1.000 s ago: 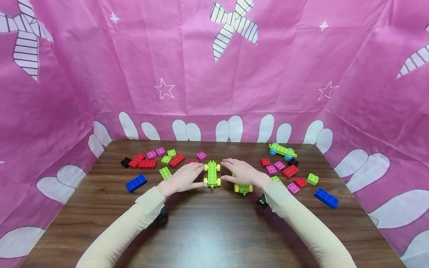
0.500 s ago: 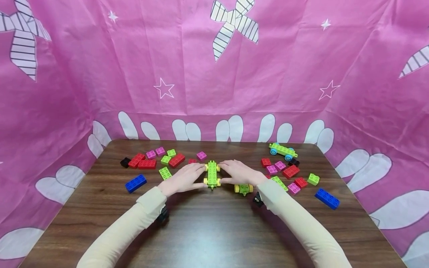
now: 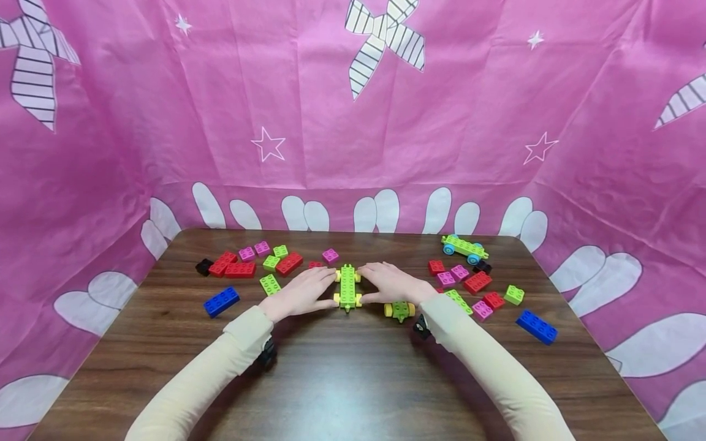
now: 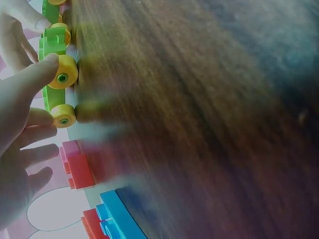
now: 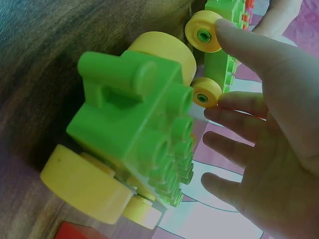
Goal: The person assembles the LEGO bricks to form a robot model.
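A lime-green toy car base (image 3: 348,288) with yellow wheels stands lengthwise on the table between both hands. My left hand (image 3: 303,292) lies along its left side, thumb and fingertips at the two left wheels; the left wrist view shows the thumb on one yellow wheel (image 4: 64,73). From the other side, my right hand (image 3: 394,283) touches the right wheels with thumb and fingertips. Fingers of both hands are extended. Partly hidden beneath the right hand is a second green car base (image 3: 399,310) with yellow wheels, large in the right wrist view.
To the left lie red bricks (image 3: 241,270), pink and green ones, and a blue brick (image 3: 222,302). Similar bricks lie right, with another blue brick (image 3: 537,326). A green car base with blue wheels (image 3: 465,248) stands back right. Pink cloth (image 3: 331,153) surrounds the wooden table (image 3: 342,380).
My right hand has moved left, closing the small gap to the car base's right wheels. The left hand and the car base have stayed about where they were.
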The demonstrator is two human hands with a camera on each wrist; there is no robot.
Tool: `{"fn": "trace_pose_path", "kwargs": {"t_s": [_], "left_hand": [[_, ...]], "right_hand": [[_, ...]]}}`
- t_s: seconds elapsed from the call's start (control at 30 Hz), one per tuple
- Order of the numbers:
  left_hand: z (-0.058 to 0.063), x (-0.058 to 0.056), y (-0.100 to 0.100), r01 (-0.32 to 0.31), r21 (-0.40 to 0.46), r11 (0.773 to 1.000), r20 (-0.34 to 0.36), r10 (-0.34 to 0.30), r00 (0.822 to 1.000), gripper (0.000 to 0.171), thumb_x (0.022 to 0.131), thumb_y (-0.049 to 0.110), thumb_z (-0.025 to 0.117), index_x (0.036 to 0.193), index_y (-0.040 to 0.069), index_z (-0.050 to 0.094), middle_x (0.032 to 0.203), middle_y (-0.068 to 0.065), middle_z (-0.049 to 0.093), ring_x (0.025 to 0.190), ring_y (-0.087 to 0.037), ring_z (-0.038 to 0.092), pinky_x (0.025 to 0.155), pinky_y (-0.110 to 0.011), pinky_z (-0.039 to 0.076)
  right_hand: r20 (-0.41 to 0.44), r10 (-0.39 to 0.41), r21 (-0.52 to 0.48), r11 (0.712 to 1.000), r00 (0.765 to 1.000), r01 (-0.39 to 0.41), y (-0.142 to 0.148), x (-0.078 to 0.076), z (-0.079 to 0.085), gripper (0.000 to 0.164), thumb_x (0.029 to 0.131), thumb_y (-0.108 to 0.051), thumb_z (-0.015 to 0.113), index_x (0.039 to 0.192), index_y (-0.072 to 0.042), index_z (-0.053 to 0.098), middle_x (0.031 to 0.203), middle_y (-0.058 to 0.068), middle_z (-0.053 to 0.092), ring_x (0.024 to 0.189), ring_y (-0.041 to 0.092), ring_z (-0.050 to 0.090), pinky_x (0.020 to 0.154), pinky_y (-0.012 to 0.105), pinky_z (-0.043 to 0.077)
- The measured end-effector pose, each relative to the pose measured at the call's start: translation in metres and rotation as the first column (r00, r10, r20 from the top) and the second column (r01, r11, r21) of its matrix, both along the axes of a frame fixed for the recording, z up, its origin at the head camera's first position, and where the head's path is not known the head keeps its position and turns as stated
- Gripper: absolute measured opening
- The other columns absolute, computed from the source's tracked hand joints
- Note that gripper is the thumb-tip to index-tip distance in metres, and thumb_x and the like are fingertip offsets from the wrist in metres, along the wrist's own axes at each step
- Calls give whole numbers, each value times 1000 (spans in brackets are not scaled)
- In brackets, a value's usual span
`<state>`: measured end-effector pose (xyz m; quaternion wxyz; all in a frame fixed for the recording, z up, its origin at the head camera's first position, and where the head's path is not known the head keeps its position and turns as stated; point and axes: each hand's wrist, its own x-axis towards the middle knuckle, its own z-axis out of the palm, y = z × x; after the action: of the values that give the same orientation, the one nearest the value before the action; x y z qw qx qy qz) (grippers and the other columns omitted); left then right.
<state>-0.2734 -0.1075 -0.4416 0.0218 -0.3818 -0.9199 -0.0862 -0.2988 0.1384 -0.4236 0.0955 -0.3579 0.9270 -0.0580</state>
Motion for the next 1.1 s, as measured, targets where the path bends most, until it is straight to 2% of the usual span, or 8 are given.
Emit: {"fn": "trace_pose_path", "kwargs": {"t_s": [0.33,0.53,0.73,0.93,1.1], "left_hand": [[3,2,0,33,22,999,-51,-32,998,64,87,42,63,131,-1,50,135,-18,51,127,-31,48,109,-46,37],[3,2,0,25,15,1000,-11,-25,1000,65,88,43,61,133,-3,48,139,-22,47,131,-36,43,110,-49,34],[1,4,-1,22,14,1000,37,-23,999,67,88,43,60,135,-2,46,141,-20,46,134,-35,41,112,-49,31],[2,7,-2,33,40,999,24,-34,999,66,87,43,63,134,-1,47,138,-17,49,130,-31,44,110,-46,35],[2,9,-2,37,45,998,-1,-37,999,66,86,44,63,133,0,48,134,-15,51,126,-26,47,107,-43,39]], "right_hand": [[-21,37,-45,998,999,-38,0,2,2,67,81,-48,67,131,-7,49,129,9,54,125,25,48,109,51,32],[25,15,-37,999,1000,-15,-1,1,3,68,81,-50,66,132,-8,47,135,11,52,133,29,40,111,58,26],[55,-11,-29,999,998,12,-1,3,2,69,80,-51,67,132,-12,46,137,8,51,136,28,38,112,60,22],[57,-10,14,1000,998,9,-4,6,4,79,78,-55,67,139,-11,42,141,7,47,136,25,38,113,58,21],[44,18,31,999,999,-19,-6,9,6,77,79,-55,66,138,-10,44,140,7,48,135,25,38,113,59,21]]}}
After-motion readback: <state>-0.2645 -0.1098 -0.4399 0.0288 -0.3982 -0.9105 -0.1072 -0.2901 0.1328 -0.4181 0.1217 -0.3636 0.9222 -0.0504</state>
